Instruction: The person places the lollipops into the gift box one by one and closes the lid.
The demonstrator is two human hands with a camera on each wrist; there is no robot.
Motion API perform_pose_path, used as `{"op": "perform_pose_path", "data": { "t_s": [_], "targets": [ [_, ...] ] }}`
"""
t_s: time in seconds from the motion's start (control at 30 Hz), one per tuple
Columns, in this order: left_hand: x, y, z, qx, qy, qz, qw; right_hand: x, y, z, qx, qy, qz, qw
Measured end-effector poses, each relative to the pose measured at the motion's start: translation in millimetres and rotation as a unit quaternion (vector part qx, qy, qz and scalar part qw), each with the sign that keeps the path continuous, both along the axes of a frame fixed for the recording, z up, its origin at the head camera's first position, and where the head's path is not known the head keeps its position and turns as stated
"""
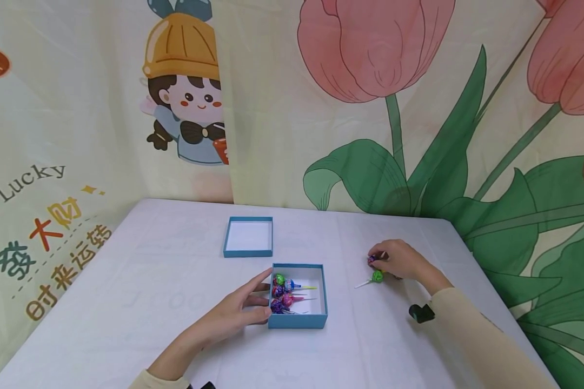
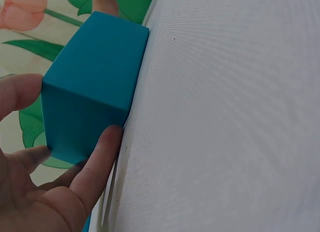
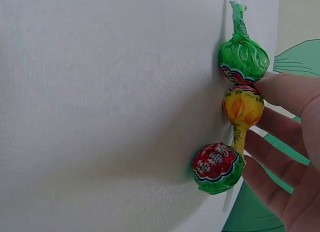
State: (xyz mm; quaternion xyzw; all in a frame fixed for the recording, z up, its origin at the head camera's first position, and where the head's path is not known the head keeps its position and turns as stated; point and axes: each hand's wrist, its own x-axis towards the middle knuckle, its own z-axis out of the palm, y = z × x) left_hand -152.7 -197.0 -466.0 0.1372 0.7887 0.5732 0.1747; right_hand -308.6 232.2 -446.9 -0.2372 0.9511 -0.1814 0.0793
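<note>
Lollipops [image 1: 286,294] lie in the teal box [image 1: 321,320] at lower centre, steadied by the left hand [image 1: 238,313], fingers [image 2: 102,157] spread against its wall. Right of it, the right hand [image 1: 400,259] pinches lollipops off the tabletop [image 1: 151,302]; a green one [image 1: 377,276] lies beside it. The lid [image 1: 248,252] sits behind, out of the way.

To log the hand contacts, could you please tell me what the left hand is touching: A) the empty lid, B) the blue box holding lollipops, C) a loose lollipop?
B: the left hand rests against the side of the blue box holding lollipops.
</note>
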Motion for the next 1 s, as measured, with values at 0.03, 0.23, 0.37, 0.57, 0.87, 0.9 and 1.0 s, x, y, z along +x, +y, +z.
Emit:
{"op": "perform_pose_path", "data": {
  "t_s": [0.03, 0.23, 0.37, 0.57, 0.87, 0.9, 1.0],
  "targets": [
    [0.0, -0.1, -0.2, 0.001, 0.0, 0.0, 1.0, -0.3, -0.5, -0.4, 0.0, 0.001, 0.0, 1.0],
    [-0.1, -0.5, -1.2, 0.002, -0.001, 0.0, 1.0, -0.3, -4.2, -2.1, -0.001, 0.016, 0.001, 1.0],
    [-0.2, -0.8, -1.7, 0.003, -0.001, 0.001, 1.0, 1.7, -9.6, 0.7, -0.008, 0.023, -0.007, 1.0],
    [-0.2, -0.6, -1.3, 0.003, -0.001, 0.0, 1.0, 8.6, -24.2, 11.9, -0.021, 0.039, 0.004, 0.999],
    [-0.7, 0.3, -0.5, -0.004, -0.005, 0.003, 1.0, 33.1, -66.2, 35.0, -0.058, 0.063, 0.049, 0.995],
    [-0.7, 0.4, -0.3, -0.004, -0.005, 0.003, 1.0, 36.4, -71.3, 37.2, -0.065, 0.064, 0.055, 0.994],
    [-0.9, 0.5, -0.2, -0.004, -0.008, 0.003, 1.0, 46.6, -86.5, 43.5, -0.076, 0.067, 0.068, 0.993]
  ]
}}
